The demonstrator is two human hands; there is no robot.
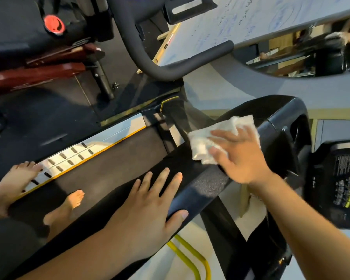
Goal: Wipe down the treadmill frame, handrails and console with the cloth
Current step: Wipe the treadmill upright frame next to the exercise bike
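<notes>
Under right hand fingers, cloth, flat on handrail

One head-worn camera, tilted hard, looks steeply down from close above the treadmill handrail, taking in the belt, bare feet and side rail.

Warm light, bright glare on side rail; dim upper left; wide-angle edge warping, slight blur.

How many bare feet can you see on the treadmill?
2. One foot rests on the silver side rail at far left; the other foot stands on the dark belt beside it.
</notes>
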